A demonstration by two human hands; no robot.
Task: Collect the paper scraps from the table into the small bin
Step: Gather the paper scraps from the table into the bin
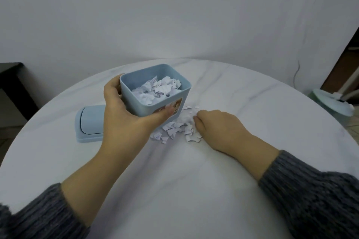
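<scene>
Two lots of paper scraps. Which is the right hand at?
The loose pile on the table beside the bin; the right hand touches it. The other lot lies inside the bin.

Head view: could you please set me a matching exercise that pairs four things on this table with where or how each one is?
Things:
1. small bin
2. lid
3. loose scraps
4. right hand

States:
A. lying flat on the table, left of the left hand
B. fingers curled into torn paper
C. gripped by the left hand, paper inside
D. heaped on the table beside the bin

Pairs: 1-C, 2-A, 3-D, 4-B.
</scene>
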